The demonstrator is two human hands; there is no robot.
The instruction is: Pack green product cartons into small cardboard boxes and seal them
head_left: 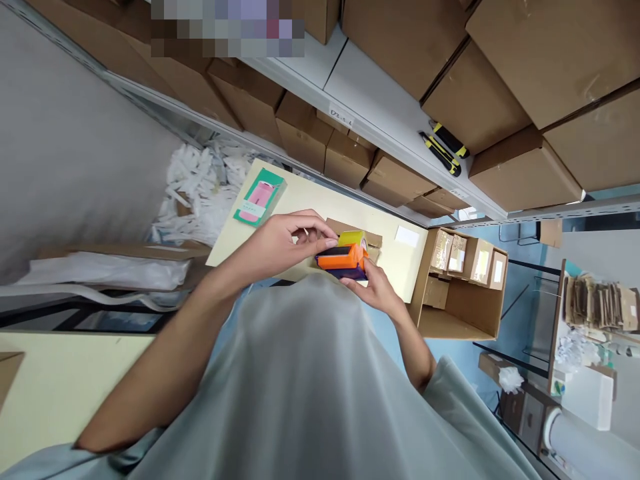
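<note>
- Grips orange tape dispenser (340,263) in right hand (376,285), fingers clamped on its right end.
- Holds it just beyond grey shirt (300,373), near front edge of cream table (307,192).
- Holds left hand (295,235) at dispenser's left end, thumb and forefinger close together; cannot tell whether pinching anything.
- Shows green box (260,197) on table, left; open carton (463,317) at table's right end.
</note>
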